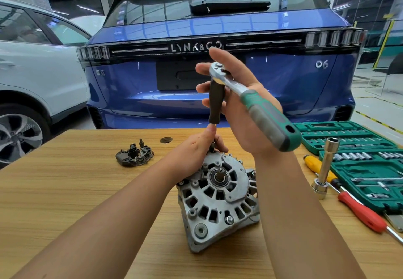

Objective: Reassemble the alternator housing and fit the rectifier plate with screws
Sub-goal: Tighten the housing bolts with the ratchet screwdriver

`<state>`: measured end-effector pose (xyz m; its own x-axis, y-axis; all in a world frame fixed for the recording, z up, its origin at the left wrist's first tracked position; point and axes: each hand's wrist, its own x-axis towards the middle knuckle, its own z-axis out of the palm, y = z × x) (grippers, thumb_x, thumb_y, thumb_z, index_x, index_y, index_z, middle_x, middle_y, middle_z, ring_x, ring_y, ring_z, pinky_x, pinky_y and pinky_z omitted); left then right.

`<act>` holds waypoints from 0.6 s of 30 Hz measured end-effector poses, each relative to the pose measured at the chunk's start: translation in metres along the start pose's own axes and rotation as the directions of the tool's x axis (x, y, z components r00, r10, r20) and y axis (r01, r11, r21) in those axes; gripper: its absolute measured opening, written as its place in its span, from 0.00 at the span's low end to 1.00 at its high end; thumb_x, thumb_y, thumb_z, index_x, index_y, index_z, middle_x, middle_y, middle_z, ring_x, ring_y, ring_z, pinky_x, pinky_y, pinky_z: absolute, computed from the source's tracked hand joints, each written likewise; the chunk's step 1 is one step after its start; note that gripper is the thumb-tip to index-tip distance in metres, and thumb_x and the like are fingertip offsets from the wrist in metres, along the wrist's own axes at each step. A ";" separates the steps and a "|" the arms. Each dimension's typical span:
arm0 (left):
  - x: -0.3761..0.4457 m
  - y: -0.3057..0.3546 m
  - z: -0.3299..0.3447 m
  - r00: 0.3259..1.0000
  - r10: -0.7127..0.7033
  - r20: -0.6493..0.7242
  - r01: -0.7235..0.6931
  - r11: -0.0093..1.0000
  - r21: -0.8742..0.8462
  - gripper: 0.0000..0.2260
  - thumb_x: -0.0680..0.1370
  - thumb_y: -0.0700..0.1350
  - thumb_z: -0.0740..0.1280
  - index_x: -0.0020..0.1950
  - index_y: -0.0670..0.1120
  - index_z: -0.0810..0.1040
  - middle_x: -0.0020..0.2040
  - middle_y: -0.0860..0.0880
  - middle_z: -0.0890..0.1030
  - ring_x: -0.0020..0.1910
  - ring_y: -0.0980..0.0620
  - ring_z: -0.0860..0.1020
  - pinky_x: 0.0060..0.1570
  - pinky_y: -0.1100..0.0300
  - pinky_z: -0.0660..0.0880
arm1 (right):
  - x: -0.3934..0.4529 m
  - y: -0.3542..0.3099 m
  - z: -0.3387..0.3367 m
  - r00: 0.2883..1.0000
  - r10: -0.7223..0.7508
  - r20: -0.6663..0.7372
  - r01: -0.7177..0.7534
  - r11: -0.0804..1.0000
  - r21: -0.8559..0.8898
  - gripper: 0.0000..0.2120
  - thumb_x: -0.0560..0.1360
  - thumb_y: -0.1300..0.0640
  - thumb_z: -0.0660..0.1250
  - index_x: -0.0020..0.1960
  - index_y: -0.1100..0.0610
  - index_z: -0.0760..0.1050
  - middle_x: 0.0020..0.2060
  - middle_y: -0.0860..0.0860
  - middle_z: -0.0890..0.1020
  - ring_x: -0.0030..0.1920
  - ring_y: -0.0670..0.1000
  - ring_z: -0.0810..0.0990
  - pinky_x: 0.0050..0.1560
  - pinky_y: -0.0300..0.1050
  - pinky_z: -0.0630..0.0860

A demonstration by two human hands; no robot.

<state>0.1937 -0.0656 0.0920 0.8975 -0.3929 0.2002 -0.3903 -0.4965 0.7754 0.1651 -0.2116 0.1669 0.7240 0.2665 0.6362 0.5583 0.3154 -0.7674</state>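
Observation:
The grey alternator housing (218, 200) lies on the wooden table (76, 191), its shaft end facing up. My left hand (196, 147) grips its far top edge, fingers around a small socket standing there. Above it, my right hand (239, 108) holds a ratchet wrench (259, 104) with a green and grey handle, raised in the air. A dark extension bar (216, 102) hangs down from the ratchet head, its tip just above my left thumb. The black rectifier plate (134, 155) lies apart on the table, to the left of the alternator.
An open green socket set case (370, 169) sits at the right. Beside it lie a tall chrome socket tool (327, 167), a yellow screwdriver (320, 167) and a red-handled screwdriver (359, 213). A blue car (218, 38) stands behind the table, a white car (32, 71) at left.

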 end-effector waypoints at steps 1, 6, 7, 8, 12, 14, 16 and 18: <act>0.000 0.000 0.000 1.000 0.005 0.003 -0.005 1.000 -0.009 0.33 0.82 0.67 0.43 0.51 0.50 0.83 0.52 0.54 0.84 0.56 0.54 0.80 0.66 0.50 0.71 | -0.001 0.002 -0.004 0.999 0.001 0.048 -0.005 0.997 0.082 0.26 0.63 0.52 0.62 0.61 0.44 0.77 0.59 0.49 0.80 0.52 0.51 0.79 0.58 0.50 0.73; 0.000 0.002 0.001 1.000 -0.007 0.000 0.007 1.000 0.003 0.31 0.82 0.68 0.44 0.50 0.56 0.84 0.51 0.57 0.84 0.54 0.58 0.80 0.62 0.51 0.73 | -0.008 0.007 -0.013 0.992 -0.031 0.121 -0.004 0.960 0.279 0.19 0.79 0.57 0.54 0.65 0.50 0.76 0.62 0.55 0.80 0.58 0.56 0.77 0.60 0.52 0.72; 0.000 0.001 0.001 1.000 -0.016 -0.013 0.016 1.000 0.015 0.28 0.84 0.65 0.44 0.47 0.61 0.83 0.47 0.62 0.84 0.48 0.65 0.80 0.54 0.55 0.74 | -0.007 0.007 -0.012 0.993 -0.039 0.114 0.006 0.962 0.272 0.17 0.81 0.57 0.55 0.65 0.51 0.76 0.61 0.56 0.81 0.57 0.56 0.77 0.60 0.50 0.73; 0.000 0.000 0.001 0.999 -0.022 -0.025 0.023 0.999 0.031 0.26 0.86 0.62 0.45 0.43 0.68 0.82 0.40 0.67 0.82 0.40 0.70 0.78 0.44 0.60 0.73 | -0.008 0.006 -0.012 0.993 -0.048 0.111 0.017 0.964 0.264 0.16 0.81 0.57 0.55 0.66 0.51 0.74 0.60 0.56 0.81 0.57 0.56 0.77 0.60 0.49 0.74; -0.004 0.004 0.000 0.998 -0.046 -0.034 0.047 0.998 0.039 0.26 0.87 0.58 0.47 0.38 0.75 0.76 0.32 0.72 0.78 0.30 0.72 0.75 0.33 0.67 0.70 | -0.011 0.002 -0.009 0.995 -0.061 0.083 0.036 0.961 0.273 0.17 0.81 0.59 0.55 0.68 0.51 0.70 0.57 0.57 0.80 0.56 0.56 0.78 0.60 0.46 0.76; -0.001 -0.001 0.000 0.999 -0.039 -0.026 0.040 0.998 0.038 0.23 0.88 0.55 0.50 0.42 0.69 0.81 0.39 0.68 0.82 0.37 0.70 0.79 0.42 0.59 0.74 | -0.012 0.002 -0.007 0.995 -0.064 0.072 0.042 0.961 0.272 0.18 0.81 0.60 0.56 0.69 0.51 0.69 0.55 0.56 0.81 0.55 0.55 0.79 0.59 0.47 0.77; 0.003 -0.007 0.003 0.999 -0.022 -0.038 0.023 1.000 0.000 0.18 0.88 0.51 0.54 0.47 0.57 0.82 0.50 0.57 0.85 0.54 0.58 0.82 0.60 0.48 0.76 | -0.012 0.003 -0.006 0.997 -0.067 0.042 0.055 0.970 0.235 0.18 0.80 0.60 0.58 0.69 0.51 0.70 0.53 0.56 0.81 0.52 0.56 0.79 0.56 0.50 0.77; 0.006 -0.010 0.004 0.998 -0.020 -0.065 0.016 0.998 -0.062 0.18 0.86 0.53 0.53 0.50 0.51 0.82 0.54 0.48 0.85 0.57 0.50 0.81 0.64 0.50 0.75 | -0.009 0.004 -0.003 0.997 -0.071 -0.005 0.070 0.980 0.188 0.18 0.79 0.61 0.61 0.67 0.50 0.70 0.51 0.61 0.77 0.48 0.62 0.73 0.51 0.58 0.71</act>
<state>0.2017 -0.0666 0.0831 0.9168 -0.3313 0.2230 -0.3621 -0.4541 0.8140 0.1619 -0.2157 0.1573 0.6846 0.2390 0.6886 0.5219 0.4988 -0.6920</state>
